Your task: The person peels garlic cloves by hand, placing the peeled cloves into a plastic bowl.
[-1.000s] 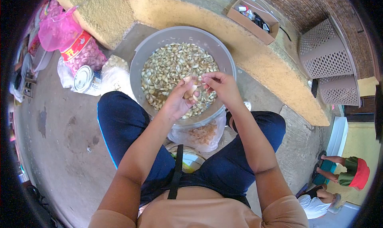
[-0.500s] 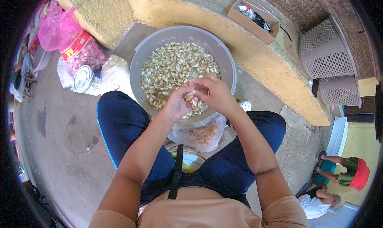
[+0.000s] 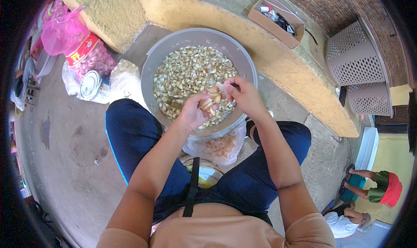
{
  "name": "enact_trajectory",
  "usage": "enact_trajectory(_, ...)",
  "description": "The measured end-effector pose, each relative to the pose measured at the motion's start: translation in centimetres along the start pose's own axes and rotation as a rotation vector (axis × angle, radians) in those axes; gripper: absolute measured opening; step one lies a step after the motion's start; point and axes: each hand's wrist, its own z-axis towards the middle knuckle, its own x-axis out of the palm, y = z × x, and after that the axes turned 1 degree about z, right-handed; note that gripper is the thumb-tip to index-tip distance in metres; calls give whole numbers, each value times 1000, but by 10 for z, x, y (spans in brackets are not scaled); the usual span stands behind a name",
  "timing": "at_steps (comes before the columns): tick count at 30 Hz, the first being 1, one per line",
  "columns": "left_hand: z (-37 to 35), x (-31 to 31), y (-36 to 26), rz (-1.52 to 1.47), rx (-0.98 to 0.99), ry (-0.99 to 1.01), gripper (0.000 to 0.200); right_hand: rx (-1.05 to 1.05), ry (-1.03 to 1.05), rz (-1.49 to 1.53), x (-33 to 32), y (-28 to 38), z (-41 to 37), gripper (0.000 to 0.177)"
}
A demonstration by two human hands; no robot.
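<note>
Over the near part of a big grey basin [image 3: 248, 65], my left hand [image 3: 194, 110] is curled around several garlic cloves [image 3: 210, 104]. Close to its right, my right hand [image 3: 244, 96] pinches a thin, pale piece of garlic skin [image 3: 224, 90]. Many loose garlic cloves [image 3: 191, 70] fill the basin's bottom. Just below the basin, a clear plastic bag [image 3: 234, 150] holds brownish peelings [image 3: 220, 145].
Left of the basin are a pink net sack [image 3: 93, 61], a white-lidded can [image 3: 90, 85] and a white bag [image 3: 126, 85]. A cardboard box [image 3: 271, 28] sits on the low yellow wall [image 3: 278, 52]. Two people [image 3: 382, 188] [image 3: 343, 222] are at the lower right.
My right hand has moved slightly right, away from my left hand, with pale skin now showing at its fingertips. The cloves in my left hand are more exposed.
</note>
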Motion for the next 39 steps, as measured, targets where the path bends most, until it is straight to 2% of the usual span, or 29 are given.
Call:
enact_trajectory(3,0,0,-1,-14,6,8,37,44,6,185,-3,-11,5,12)
enact_trajectory(6,0,0,-2,-59,24,22,39,76,21,192,0,-11,1,14)
enact_trajectory(9,1,-1,-3,-48,39,28,40,39,42,44,3,-21,2,14)
enact_trajectory(12,0,-2,-4,-53,50,40,40,-220,-38,-240,8,-13,-1,10)
enact_trajectory(18,-1,-1,-6,-158,73,44,40,-551,-148,-500,13,2,-2,6)
enact_trajectory(21,-5,6,-11,-179,92,39,40,-572,-153,-522,12,5,-2,12)
enact_trajectory(24,-6,5,-12,-181,98,45,41,-628,-204,-491,15,4,0,8)
enact_trajectory(30,-5,4,-11,-114,94,48,42,-434,-257,-404,14,2,-3,9)
enact_trajectory(33,-8,7,-13,-105,88,45,43,-287,-262,-220,14,3,-5,8)
enact_trajectory(39,-6,2,-10,-64,116,15,44,-335,-100,-307,14,4,-13,11)
